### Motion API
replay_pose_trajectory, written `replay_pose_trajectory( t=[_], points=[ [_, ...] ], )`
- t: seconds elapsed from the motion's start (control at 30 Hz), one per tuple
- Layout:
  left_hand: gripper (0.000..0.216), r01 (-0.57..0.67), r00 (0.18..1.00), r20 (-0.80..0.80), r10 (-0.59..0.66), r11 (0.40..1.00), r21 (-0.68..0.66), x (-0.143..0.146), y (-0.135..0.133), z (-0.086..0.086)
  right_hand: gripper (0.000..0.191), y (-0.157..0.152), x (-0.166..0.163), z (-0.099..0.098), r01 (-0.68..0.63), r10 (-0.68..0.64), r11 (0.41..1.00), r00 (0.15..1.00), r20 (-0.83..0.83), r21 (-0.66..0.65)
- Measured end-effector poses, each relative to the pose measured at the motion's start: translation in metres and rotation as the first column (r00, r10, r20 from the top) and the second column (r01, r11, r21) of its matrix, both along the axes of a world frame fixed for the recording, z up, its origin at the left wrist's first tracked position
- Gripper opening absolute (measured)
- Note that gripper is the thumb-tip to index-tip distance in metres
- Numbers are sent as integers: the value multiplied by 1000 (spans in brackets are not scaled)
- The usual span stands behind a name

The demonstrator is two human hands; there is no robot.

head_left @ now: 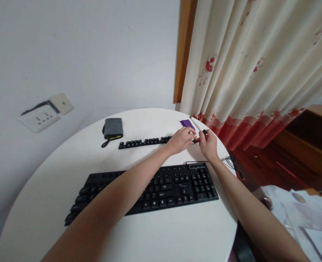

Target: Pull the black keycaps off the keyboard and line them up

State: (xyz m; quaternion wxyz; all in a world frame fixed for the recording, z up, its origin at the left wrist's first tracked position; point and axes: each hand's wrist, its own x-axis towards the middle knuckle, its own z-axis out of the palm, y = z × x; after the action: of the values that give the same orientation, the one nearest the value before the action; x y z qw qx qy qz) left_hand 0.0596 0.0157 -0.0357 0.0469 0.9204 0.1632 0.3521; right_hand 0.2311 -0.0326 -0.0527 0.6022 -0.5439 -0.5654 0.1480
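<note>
Keycaps (139,143) in a row behind a black keyboard (181,189)

Two bare forearms reach across a round white surface (161,238), the left one passing over the keyboard and covering part of its keys. Near the far right edge the hands come close together, just past the row's right end. The left hand (182,140) is palm down, its fingers bent and nearly together beside a small dark piece (195,141) — whether they grip it, I cannot tell. The right hand (208,144) has its fingers closed round the near end of a thin pale stick (196,124), where a dark bit shows; the stick slants up and left from there.

Just beyond the left hand lies a purple cloth (187,124). A dark grey pouch (113,128) with a black loop sits behind the row's left end. Black cable (196,161) runs behind the keyboard toward the surface's right edge. A white wall (109,54) and a pale curtain (232,65) with red flowers stand behind.
</note>
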Motion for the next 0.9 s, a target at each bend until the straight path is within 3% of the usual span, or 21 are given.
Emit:
replay_pose_trajectory(
  t=[0.13,0.23,0.4,0.63,0.9],
  points=[
    [9,23,998,52,-20,998,-61,1,1,-1,22,4,5,-2,11,-10,999,1000,11,-30],
    [11,-3,992,126,17,995,-104,1,4,-3,20,7,9,-3,10,-12,999,998,63,31],
    [16,-109,973,185,136,983,-149,1,6,-4,12,4,8,2,-131,116,984,985,126,118],
    [37,-150,970,159,186,965,-217,0,8,-5,28,3,8,2,-217,210,976,951,226,6],
    [36,-35,981,168,95,944,-328,-3,6,-2,29,2,23,6,-278,294,955,927,231,-98]
  ],
)
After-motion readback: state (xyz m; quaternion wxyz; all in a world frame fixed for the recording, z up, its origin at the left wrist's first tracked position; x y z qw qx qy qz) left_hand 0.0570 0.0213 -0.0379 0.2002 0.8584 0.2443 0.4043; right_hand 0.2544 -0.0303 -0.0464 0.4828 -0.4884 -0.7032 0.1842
